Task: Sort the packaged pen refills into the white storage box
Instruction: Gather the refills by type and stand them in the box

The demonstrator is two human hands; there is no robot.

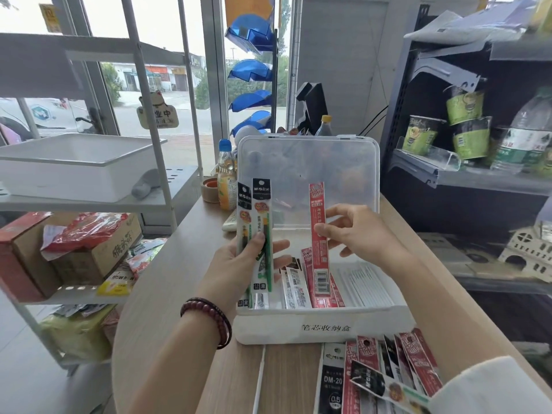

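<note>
- Loose long thin plastic packs of pen refills point(388, 372), red ones and black ones, lie in a messy pile on the pale wooden counter point(179, 294), just in front of the white storage box point(322, 327). They are not sorted yet.
- The white storage box stands open, and its clear plastic lid point(307, 174) stands straight up at the back.
- The right hand point(358, 231) pinches one long red refill pack point(319, 234) between thumb and fingers. The pack stands upright, and its bottom end dips into the box.
- Right under it lie more red packs point(336, 291), so that looks like the right place for it.
- To do this well, I think the hand should tip the red pack down flat on top of the other red ones, pointing the same way, and only then let go.
- It should not slide onto the white-backed packs point(294, 288) on one side or the thin white refills point(367, 285) on the other.
- The left hand point(239, 264) grips two black-and-green refill packs point(257, 228), with the thumb across the front. They are held up over the left end of the box.
- It is best to keep those two steady and out of the way until the red pack is down.
</note>
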